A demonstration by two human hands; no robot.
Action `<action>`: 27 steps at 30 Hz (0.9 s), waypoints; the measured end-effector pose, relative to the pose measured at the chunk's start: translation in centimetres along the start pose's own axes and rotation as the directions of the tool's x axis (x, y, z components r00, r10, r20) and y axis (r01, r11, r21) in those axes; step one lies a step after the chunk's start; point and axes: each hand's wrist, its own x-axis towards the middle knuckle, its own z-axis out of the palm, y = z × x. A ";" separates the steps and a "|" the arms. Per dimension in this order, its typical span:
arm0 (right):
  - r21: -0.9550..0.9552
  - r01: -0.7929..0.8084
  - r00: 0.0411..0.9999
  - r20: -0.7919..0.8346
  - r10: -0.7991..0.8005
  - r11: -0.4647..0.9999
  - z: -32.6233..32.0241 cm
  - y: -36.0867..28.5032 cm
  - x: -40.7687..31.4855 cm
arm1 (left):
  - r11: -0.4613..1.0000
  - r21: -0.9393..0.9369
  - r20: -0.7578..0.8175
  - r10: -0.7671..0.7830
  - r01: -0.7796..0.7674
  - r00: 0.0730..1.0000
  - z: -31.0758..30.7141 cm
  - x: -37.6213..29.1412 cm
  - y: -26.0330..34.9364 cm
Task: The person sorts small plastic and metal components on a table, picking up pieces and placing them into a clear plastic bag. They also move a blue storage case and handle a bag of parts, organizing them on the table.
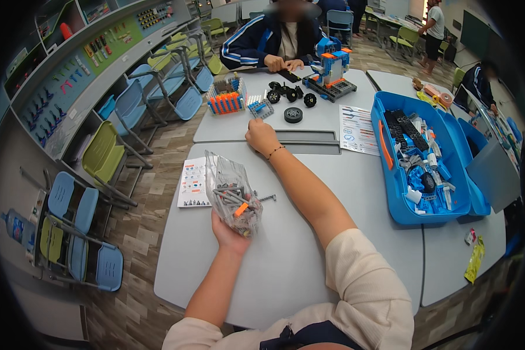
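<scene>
My left hand (228,234) holds up a clear plastic bag (234,201) from below. Inside it are grey beams and axles of a building set, plus an orange piece (241,209). A grey axle-like part (268,198) shows beside the bag. My right hand (263,136) reaches across to the table's far half, fingers curled. Just beyond its fingertips lies a small blue-and-grey brick assembly (261,108); whether they touch it or pinch something is hidden. A black wheel (293,115) lies to the right of that hand. An instruction sheet (194,183) is partly behind the bag.
A blue storage case (389,192) of loose parts stands at right, beside a printed sheet (358,129). Farther off are an orange-and-grey brick box (226,97), a wheeled black assembly (284,91) and a tall blue model (331,72). Across the table, a person's hands (283,63) handle a black piece.
</scene>
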 end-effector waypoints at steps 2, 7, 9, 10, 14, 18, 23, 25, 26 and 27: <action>0.016 0.017 1.000 -0.015 -0.017 1.000 -0.6 0.4 -0.6 | 1.000 0.005 0.029 -0.004 0.004 1.000 -0.2 0.0 0.0; 0.173 0.055 0.983 -0.181 -0.023 0.983 -2.5 1.6 -1.9 | 0.992 0.125 0.063 0.020 -0.027 0.998 -0.5 0.5 0.0; 0.370 0.000 0.969 -0.230 0.092 0.929 -3.8 1.2 -2.0 | 0.991 0.130 0.053 0.026 -0.033 0.998 -0.5 0.8 -0.2; 0.459 -0.097 0.957 -0.200 0.210 0.883 -4.8 0.6 -1.9 | 0.991 0.126 0.080 0.038 -0.048 0.996 -0.5 0.8 -0.1; 0.879 -0.300 0.916 0.156 0.370 0.371 -11.1 -3.6 -0.3 | 0.990 0.131 0.076 0.042 -0.052 0.996 -0.3 0.8 -0.1; 0.918 -0.158 0.986 0.167 0.007 0.364 -17.8 -10.1 -2.3 | 0.998 0.064 0.072 0.011 -0.016 0.997 0.2 0.6 -0.2; 0.461 0.223 0.928 0.169 -0.332 0.859 -19.8 -15.4 -6.1 | 0.998 0.059 0.067 0.020 -0.024 0.998 0.7 0.2 -0.2; 0.381 0.352 0.893 0.136 -0.428 0.855 -19.8 -16.0 -6.6 | 0.996 0.074 0.082 0.033 -0.039 0.996 0.7 0.0 -0.2; 0.446 0.400 0.882 0.051 -0.469 0.801 -20.1 -15.9 -6.7 | 0.995 0.092 0.108 0.026 -0.036 0.994 0.7 0.0 -0.1; 0.481 0.392 0.885 0.034 -0.464 0.784 -20.5 -15.6 -6.9 | 0.996 0.081 0.133 0.027 -0.038 0.991 0.6 0.0 -0.1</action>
